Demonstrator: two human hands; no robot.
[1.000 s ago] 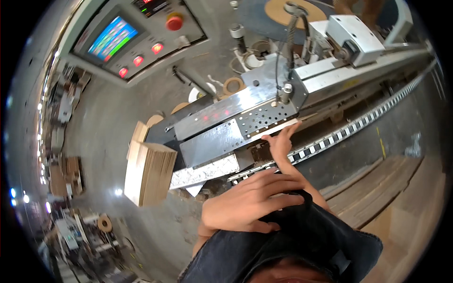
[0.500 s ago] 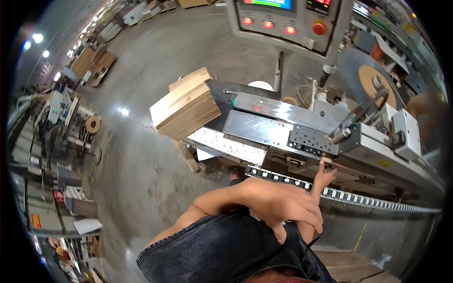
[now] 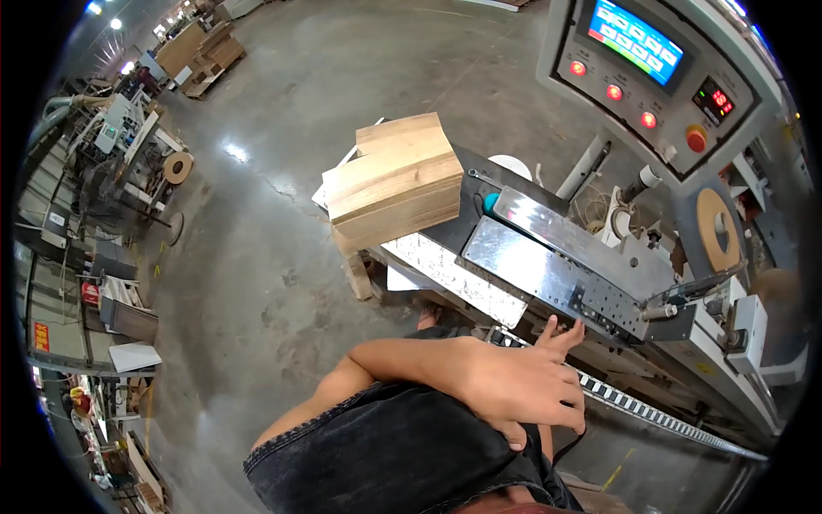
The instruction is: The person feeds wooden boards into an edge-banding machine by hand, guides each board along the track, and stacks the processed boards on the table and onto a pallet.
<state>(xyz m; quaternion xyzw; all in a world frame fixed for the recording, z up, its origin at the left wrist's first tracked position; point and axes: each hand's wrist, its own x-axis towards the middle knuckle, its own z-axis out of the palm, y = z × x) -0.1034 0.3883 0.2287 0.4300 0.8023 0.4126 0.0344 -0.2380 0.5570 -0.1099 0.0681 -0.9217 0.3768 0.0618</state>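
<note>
My left hand (image 3: pixel 527 385) hangs palm down in front of my dark apron (image 3: pixel 377 454), its fingers loosely stretched and holding nothing. Beyond it, partly covered by it, my right hand (image 3: pixel 561 337) is raised beside the machine's front edge with its fingers apart and nothing visible in them. The perforated metal plate (image 3: pixel 612 310) and the shiny flat guide plate (image 3: pixel 522 261) lie just past its fingertips. A stack of wooden boards (image 3: pixel 398 193) rests at the left end of the machine bed.
A control panel (image 3: pixel 642 86) with a lit screen and red buttons stands over the machine at upper right. A roller rail (image 3: pixel 651 415) runs along the machine's front. Behind it hangs a tape reel (image 3: pixel 717 230). A wrench (image 3: pixel 485 178) lies near the boards.
The view has turned, so the panel and boards sit farther right. My right hand has moved left along the machine's edge, and its fingers have spread. My left hand stays at the apron.
</note>
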